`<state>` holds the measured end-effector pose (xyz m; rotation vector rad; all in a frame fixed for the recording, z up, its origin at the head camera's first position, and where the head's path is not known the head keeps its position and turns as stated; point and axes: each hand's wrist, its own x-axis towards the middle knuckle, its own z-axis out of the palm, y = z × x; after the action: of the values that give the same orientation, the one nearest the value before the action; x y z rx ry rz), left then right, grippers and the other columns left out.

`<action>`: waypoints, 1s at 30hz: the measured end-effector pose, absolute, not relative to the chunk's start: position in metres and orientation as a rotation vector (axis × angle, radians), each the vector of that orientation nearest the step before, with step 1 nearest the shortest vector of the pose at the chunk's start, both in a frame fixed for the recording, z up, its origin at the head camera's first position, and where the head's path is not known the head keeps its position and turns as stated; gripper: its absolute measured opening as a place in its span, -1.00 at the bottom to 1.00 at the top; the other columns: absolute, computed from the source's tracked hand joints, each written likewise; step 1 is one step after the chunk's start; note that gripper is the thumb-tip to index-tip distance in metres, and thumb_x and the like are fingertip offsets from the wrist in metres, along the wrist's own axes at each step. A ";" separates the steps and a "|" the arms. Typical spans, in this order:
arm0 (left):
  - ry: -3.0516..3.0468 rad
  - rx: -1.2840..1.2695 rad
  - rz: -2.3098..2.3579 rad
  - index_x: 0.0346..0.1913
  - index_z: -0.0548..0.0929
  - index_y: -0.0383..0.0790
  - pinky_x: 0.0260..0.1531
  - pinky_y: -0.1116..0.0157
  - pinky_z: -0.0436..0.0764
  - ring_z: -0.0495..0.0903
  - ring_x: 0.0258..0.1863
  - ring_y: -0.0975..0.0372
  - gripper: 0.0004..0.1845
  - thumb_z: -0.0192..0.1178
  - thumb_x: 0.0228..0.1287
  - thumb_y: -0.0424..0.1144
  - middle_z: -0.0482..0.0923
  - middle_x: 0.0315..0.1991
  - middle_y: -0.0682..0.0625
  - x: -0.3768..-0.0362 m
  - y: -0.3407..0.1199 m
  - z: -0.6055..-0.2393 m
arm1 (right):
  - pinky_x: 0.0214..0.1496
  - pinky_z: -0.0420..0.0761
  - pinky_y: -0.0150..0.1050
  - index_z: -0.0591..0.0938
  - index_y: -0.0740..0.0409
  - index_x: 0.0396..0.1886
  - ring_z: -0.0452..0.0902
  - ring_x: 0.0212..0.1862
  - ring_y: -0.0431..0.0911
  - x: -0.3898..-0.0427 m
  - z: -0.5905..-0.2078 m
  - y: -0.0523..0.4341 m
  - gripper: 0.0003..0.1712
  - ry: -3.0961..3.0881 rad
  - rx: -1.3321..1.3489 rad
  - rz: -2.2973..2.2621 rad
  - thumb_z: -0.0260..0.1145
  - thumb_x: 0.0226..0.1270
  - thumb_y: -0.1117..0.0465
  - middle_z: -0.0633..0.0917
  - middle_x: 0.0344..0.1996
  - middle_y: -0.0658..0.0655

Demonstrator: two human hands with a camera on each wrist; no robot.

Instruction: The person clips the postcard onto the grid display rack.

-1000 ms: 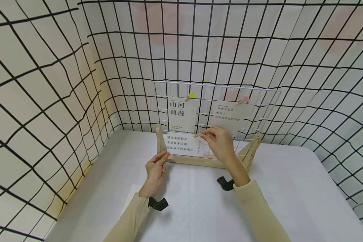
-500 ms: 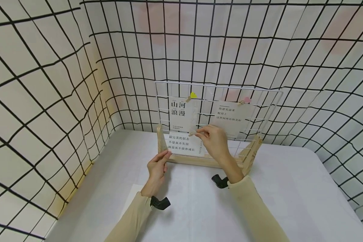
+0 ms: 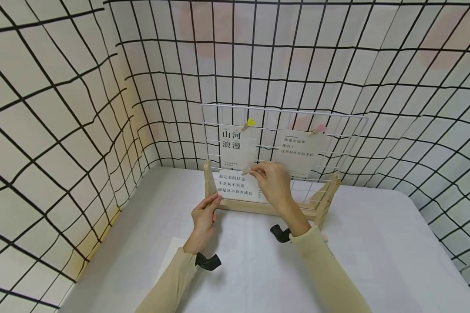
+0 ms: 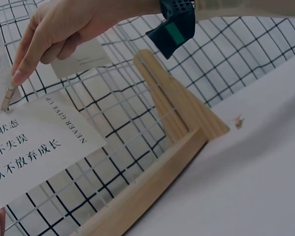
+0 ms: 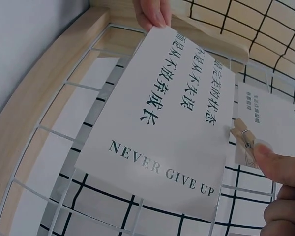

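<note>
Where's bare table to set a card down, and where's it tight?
Bare white table right of the wooden stand, and near its front edge between the sleeves. Tight at the grid's lower left: left hand, right hand, clip, card.

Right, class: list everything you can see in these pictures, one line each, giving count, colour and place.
Wire grid panel: one, white, upright in the stand.
Wooden stand: one, pale wood, on the table.
Cards: three, white; upper left, upper right, lower NEVER GIVE UP card.
Clothespins: three, wooden; yellow-topped, pink-topped, plain.
Table: one, white.
Left hand: pinches lower card's corner.
Right hand: pinches the plain clothespin.
</note>
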<state>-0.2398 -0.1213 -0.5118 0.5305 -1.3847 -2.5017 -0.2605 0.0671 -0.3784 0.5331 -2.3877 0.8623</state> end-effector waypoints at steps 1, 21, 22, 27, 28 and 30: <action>-1.387 0.530 -2.502 -0.35 0.85 -0.05 -0.85 0.57 0.22 0.27 -0.88 0.48 -0.77 0.42 0.24 -0.50 0.79 -0.48 0.16 -0.240 -0.121 -0.512 | -0.45 0.24 -0.35 0.84 0.23 -0.29 0.35 -0.56 -0.13 -0.261 -0.379 0.067 -0.88 -2.387 0.532 0.856 0.55 0.23 0.26 0.75 -0.53 0.12; -1.395 0.545 -2.479 -0.31 0.87 -0.08 -0.83 0.58 0.22 0.28 -0.87 0.49 -0.85 0.46 0.22 -0.44 0.76 -0.49 0.17 -0.241 -0.120 -0.513 | -0.41 0.52 -0.19 0.84 0.20 -0.26 0.63 -0.46 -0.02 -0.262 -0.378 0.064 -0.86 -2.403 0.525 0.766 0.55 0.22 0.24 0.84 -0.35 0.14; -1.394 0.546 -2.477 -0.32 0.86 -0.08 -0.83 0.59 0.22 0.29 -0.87 0.50 -0.85 0.46 0.23 -0.43 0.76 -0.49 0.17 -0.241 -0.120 -0.514 | -0.40 0.54 -0.18 0.84 0.20 -0.26 0.65 -0.44 -0.02 -0.261 -0.377 0.064 -0.86 -2.410 0.523 0.756 0.55 0.22 0.24 0.84 -0.33 0.15; -1.378 0.535 -2.488 -0.30 0.86 -0.10 -0.84 0.58 0.22 0.28 -0.87 0.49 -0.85 0.45 0.23 -0.45 0.77 -0.49 0.16 -0.242 -0.120 -0.513 | -0.38 0.56 -0.16 0.84 0.20 -0.25 0.67 -0.40 0.00 -0.260 -0.374 0.064 -0.87 -2.434 0.502 0.728 0.54 0.23 0.25 0.84 -0.30 0.15; -1.375 0.533 -2.489 -0.29 0.86 -0.12 -0.84 0.58 0.22 0.28 -0.87 0.49 -0.86 0.46 0.23 -0.45 0.77 -0.49 0.16 -0.242 -0.120 -0.513 | -0.39 0.55 -0.17 0.84 0.20 -0.25 0.67 -0.40 0.01 -0.259 -0.374 0.064 -0.87 -2.434 0.500 0.726 0.54 0.23 0.26 0.84 -0.30 0.15; -1.375 0.536 -2.485 -0.28 0.86 -0.14 -0.84 0.58 0.21 0.27 -0.87 0.48 -0.87 0.46 0.22 -0.45 0.76 -0.49 0.16 -0.242 -0.119 -0.512 | -0.39 0.56 -0.17 0.84 0.20 -0.25 0.68 -0.38 0.02 -0.259 -0.373 0.064 -0.87 -2.429 0.503 0.704 0.54 0.23 0.25 0.84 -0.31 0.14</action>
<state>-0.2418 -0.1191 -0.5120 0.5355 -1.3752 -2.4853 -0.2586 0.0639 -0.3729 0.5030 -2.4290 0.7037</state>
